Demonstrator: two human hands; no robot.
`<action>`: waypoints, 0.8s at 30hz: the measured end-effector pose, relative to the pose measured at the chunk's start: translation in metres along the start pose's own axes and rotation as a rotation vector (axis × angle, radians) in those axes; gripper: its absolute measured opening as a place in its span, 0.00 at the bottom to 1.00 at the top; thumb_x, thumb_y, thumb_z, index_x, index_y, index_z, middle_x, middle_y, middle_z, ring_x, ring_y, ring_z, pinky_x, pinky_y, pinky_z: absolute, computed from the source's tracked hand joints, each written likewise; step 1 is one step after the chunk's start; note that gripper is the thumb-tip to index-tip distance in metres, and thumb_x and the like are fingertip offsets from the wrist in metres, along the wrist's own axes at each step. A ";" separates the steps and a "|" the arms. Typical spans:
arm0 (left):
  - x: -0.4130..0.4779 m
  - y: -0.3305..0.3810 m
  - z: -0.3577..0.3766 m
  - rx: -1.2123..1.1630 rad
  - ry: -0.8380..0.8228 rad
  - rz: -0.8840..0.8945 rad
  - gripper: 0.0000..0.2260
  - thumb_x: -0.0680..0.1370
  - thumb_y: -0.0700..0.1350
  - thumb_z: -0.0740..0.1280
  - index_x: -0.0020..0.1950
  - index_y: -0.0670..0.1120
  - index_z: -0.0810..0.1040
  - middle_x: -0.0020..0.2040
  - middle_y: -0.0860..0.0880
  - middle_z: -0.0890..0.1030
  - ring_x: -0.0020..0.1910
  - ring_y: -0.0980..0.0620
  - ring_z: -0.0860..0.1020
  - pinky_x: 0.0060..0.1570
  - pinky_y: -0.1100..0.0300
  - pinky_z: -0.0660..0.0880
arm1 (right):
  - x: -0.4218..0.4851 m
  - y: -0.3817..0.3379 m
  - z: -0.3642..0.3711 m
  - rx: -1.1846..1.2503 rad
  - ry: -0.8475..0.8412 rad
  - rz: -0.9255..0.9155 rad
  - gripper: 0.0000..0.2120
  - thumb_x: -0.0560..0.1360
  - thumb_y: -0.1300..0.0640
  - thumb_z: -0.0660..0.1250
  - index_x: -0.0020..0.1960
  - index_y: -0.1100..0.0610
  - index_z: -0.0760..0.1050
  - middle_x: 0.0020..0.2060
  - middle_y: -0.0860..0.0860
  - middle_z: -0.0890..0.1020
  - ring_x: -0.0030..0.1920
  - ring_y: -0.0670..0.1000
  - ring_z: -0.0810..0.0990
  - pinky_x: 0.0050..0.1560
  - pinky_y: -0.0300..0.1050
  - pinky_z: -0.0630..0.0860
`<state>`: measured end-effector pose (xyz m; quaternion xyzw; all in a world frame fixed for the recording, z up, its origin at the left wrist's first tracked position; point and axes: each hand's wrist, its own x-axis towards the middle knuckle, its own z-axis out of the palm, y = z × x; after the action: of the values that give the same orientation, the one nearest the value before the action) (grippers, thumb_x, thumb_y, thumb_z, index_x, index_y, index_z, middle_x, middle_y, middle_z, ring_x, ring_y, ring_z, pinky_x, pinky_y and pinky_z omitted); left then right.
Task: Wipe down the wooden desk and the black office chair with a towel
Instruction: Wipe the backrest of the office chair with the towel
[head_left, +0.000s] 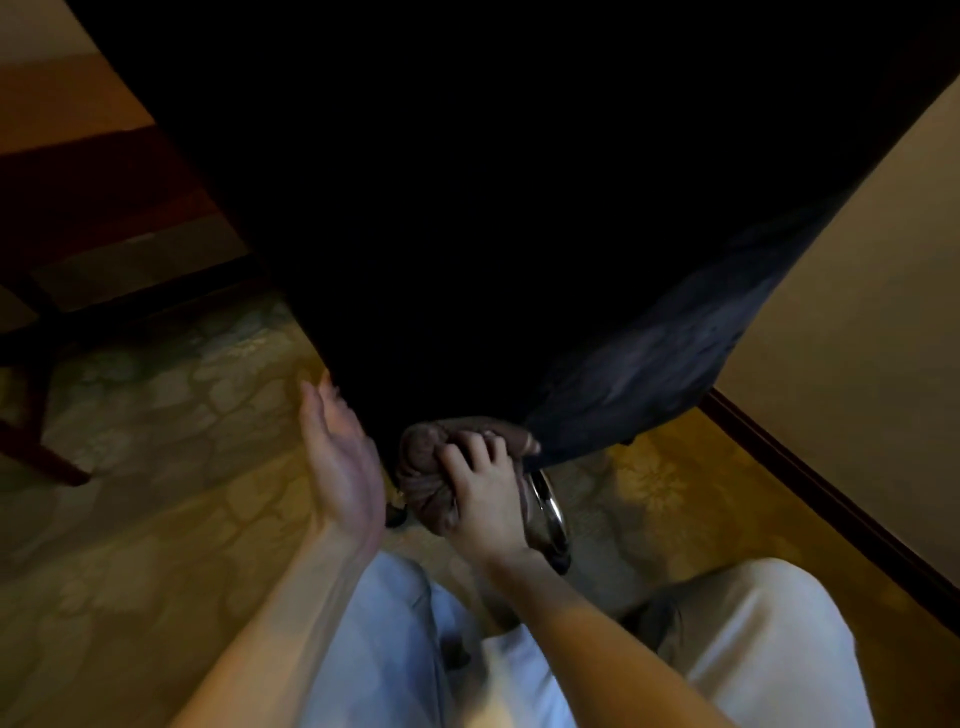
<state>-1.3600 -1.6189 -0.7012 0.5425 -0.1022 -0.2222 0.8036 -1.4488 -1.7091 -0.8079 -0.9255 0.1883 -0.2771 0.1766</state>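
Brown towel (421, 467) clenched in our right grip (483, 493) against the black chair (467, 208); our left grip (340, 467) is released beside it.

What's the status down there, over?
Left hand open at black office chair's edge. Right hand grips bunched brown towel against chair's lower edge. Dark cloth hangs alongside.

Counted around one black chair (493, 208).
One brown towel (423, 467) at lower edge of the chair; two bare hands, left hand (340, 462) at the chair's left edge, right hand (483, 493) under the chair; one metal ring (551, 512) under the chair; one dark cloth (649, 358) on the chair's right side.
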 end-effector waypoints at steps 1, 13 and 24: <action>0.000 0.000 0.001 0.009 0.000 0.003 0.29 0.81 0.65 0.45 0.81 0.57 0.58 0.78 0.60 0.66 0.76 0.63 0.62 0.79 0.51 0.49 | -0.002 -0.004 0.003 0.028 -0.027 0.034 0.26 0.66 0.51 0.75 0.61 0.52 0.72 0.58 0.54 0.73 0.56 0.61 0.72 0.52 0.61 0.76; -0.009 0.006 0.020 0.121 0.053 -0.032 0.35 0.78 0.64 0.65 0.81 0.63 0.52 0.76 0.56 0.68 0.71 0.55 0.71 0.69 0.53 0.69 | -0.006 0.016 -0.118 0.342 0.619 0.252 0.23 0.71 0.52 0.72 0.63 0.56 0.72 0.60 0.59 0.77 0.60 0.60 0.77 0.62 0.60 0.74; -0.012 0.011 0.026 0.099 0.116 -0.133 0.36 0.81 0.61 0.62 0.82 0.63 0.45 0.80 0.52 0.63 0.77 0.48 0.65 0.70 0.49 0.65 | 0.084 0.052 -0.205 0.202 0.792 0.064 0.20 0.75 0.61 0.76 0.63 0.66 0.75 0.75 0.69 0.61 0.78 0.54 0.59 0.78 0.50 0.59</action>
<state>-1.3782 -1.6312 -0.6806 0.5990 -0.0301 -0.2381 0.7639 -1.5153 -1.8371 -0.6318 -0.7189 0.2423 -0.6234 0.1892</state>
